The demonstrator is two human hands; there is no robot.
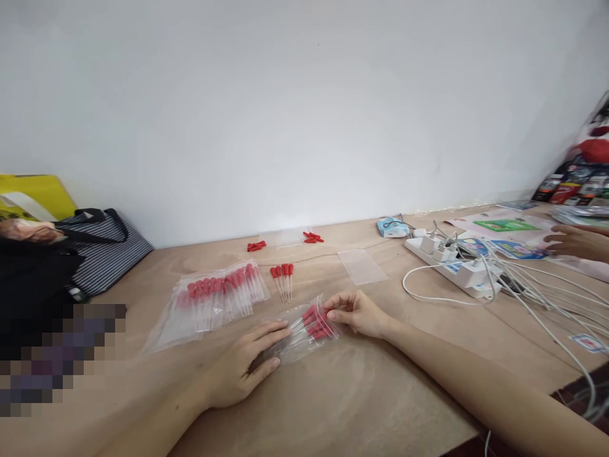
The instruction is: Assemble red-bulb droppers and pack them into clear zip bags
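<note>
A clear zip-lock bag (290, 348) lies on the table with several red-bulbed droppers (318, 322) inside, bulbs toward the zip end. My right hand (359, 312) pinches that zip end between thumb and fingers. Stretched out flat, the fingers of my left hand (250, 362) rest at the bag's other end, thumb spread apart. Just beyond the bag, several loose droppers (284, 276) lie side by side. To their left is an overlapping row of filled dropper bags (214, 295). An unfilled clear bag (362, 266) lies farther right.
Near the wall are loose red bulbs (257, 245) and clear dropper tubes (290, 239). A power strip (451, 266) with plugs and white cables (537, 279) spreads across the right side, beside a blue mask (392, 226). Another person's hand (578, 242) shows far right; a striped bag (111, 247) sits left.
</note>
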